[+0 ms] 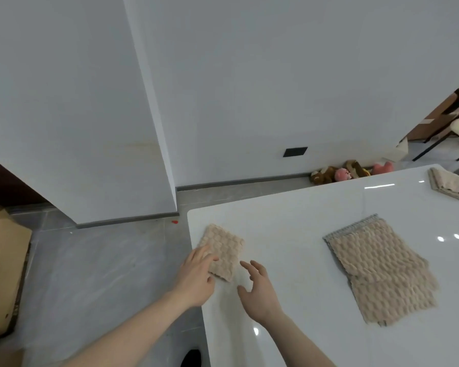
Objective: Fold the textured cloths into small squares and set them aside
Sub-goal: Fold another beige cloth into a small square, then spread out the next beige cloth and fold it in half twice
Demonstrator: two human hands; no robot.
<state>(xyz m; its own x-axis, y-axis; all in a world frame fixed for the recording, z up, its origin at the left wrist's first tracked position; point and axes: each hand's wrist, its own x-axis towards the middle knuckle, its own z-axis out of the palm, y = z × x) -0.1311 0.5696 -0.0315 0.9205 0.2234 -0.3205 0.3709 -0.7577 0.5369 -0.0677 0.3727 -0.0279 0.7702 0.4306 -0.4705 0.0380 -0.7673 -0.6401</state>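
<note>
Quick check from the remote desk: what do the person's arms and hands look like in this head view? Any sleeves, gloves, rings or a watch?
Both forearms are bare up to the frame's bottom edge; no sleeve shows. The left hand and right hand wear no gloves, and no ring, watch, bracelet or marking is visible on either wrist or on the fingers, though the picture is slightly soft for fine detail.
</note>
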